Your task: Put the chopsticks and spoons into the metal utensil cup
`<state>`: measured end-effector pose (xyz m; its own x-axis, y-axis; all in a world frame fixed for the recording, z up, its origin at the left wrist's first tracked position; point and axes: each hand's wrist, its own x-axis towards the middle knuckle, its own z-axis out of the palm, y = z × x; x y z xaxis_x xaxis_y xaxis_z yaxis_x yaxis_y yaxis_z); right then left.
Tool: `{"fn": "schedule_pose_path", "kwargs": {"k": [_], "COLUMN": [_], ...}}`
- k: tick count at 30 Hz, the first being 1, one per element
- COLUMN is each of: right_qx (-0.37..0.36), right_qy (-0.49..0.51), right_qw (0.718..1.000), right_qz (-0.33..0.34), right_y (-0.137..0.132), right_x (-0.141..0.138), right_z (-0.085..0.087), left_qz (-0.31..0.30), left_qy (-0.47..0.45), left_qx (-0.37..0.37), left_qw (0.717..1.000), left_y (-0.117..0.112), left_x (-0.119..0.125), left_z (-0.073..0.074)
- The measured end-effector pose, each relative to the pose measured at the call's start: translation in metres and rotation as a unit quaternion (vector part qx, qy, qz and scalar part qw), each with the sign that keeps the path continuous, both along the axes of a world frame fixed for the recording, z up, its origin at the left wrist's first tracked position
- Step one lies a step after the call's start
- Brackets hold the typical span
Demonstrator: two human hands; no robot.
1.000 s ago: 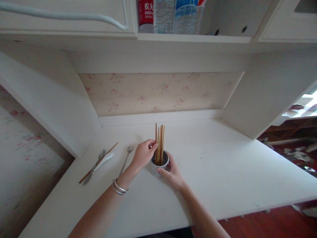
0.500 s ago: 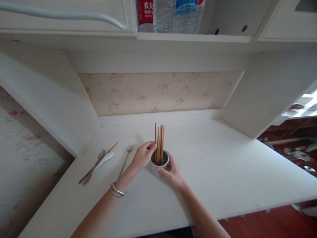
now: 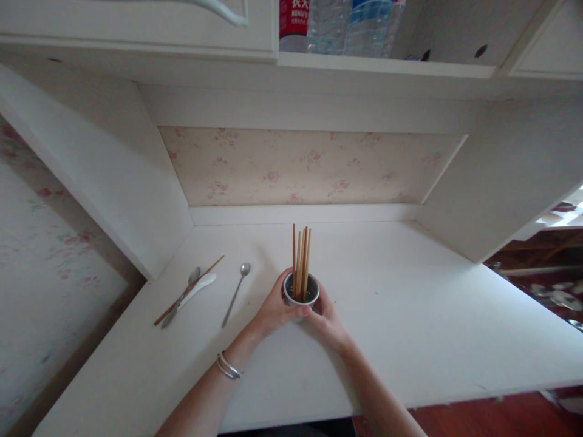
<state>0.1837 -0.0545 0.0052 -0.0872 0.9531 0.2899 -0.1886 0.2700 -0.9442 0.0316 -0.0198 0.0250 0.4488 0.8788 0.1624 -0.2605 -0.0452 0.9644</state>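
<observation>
A small round holder (image 3: pixel 301 290) stands on the white desk (image 3: pixel 410 328) with several wooden chopsticks (image 3: pixel 301 261) upright in it. My left hand (image 3: pixel 276 311) wraps round the holder's left side, fingers curled against it. My right hand (image 3: pixel 328 320) cups its right and near side, and the two thumbs meet in front. To the left on the desk lie a loose chopstick (image 3: pixel 189 290), a white ceramic spoon (image 3: pixel 197 285), a metal spoon (image 3: pixel 182 297) crossing under it, and a second, long-handled metal spoon (image 3: pixel 235 294).
The desk sits in a white alcove with side walls left and right and a flowered back panel (image 3: pixel 300 167). A shelf overhead carries water bottles (image 3: pixel 346 24). A dark red floor shows beyond the desk's near right edge.
My left hand has dropped from the chopsticks' shafts and closed round the holder's left side. The view has shifted slightly, so everything sits a little further right.
</observation>
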Motion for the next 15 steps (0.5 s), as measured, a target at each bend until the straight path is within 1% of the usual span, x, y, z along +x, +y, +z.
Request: {"fn": "schedule_pose_path", "kwargs": {"k": [3,6,7,8,9,10,11,13,14,15], "right_qx": [-0.016,-0.050,-0.061,-0.064,-0.056,-0.033,0.001,0.081,0.111,0.129], "right_qy": [-0.004,0.014,0.024,0.033,0.037,0.036,0.027,-0.005,-0.027,-0.052], "right_qw": [1.000,0.998,0.998,0.997,0.996,0.992,0.981,0.940,0.922,0.913], "right_qz": [0.007,0.026,0.018,-0.007,-0.053,-0.117,-0.192,-0.331,-0.371,-0.383], "right_y": [-0.002,-0.003,-0.004,-0.004,-0.005,-0.006,-0.007,-0.011,-0.012,-0.013], "right_x": [0.000,0.002,0.003,0.004,0.005,0.004,0.003,-0.003,-0.009,-0.017], "right_z": [0.001,-0.002,-0.004,-0.005,-0.005,-0.003,0.002,0.019,0.030,0.042], "left_qz": [0.009,0.016,0.017,0.017,0.017,0.018,0.020,0.022,0.021,0.017], "left_qy": [0.005,0.011,0.010,0.010,0.010,0.009,0.008,-0.001,-0.011,-0.021], "left_qx": [-0.004,-0.005,-0.002,0.001,0.002,0.002,0.000,-0.007,-0.008,-0.010], "left_qw": [1.000,1.000,1.000,1.000,1.000,1.000,1.000,1.000,1.000,1.000], "left_y": [0.000,-0.001,-0.001,-0.001,-0.001,-0.001,-0.001,0.000,0.000,0.000], "left_x": [0.000,0.000,0.000,0.000,0.001,0.001,0.002,0.003,0.003,0.004], "left_z": [0.001,0.005,0.006,0.006,0.006,0.005,0.004,0.001,-0.001,-0.001]}}
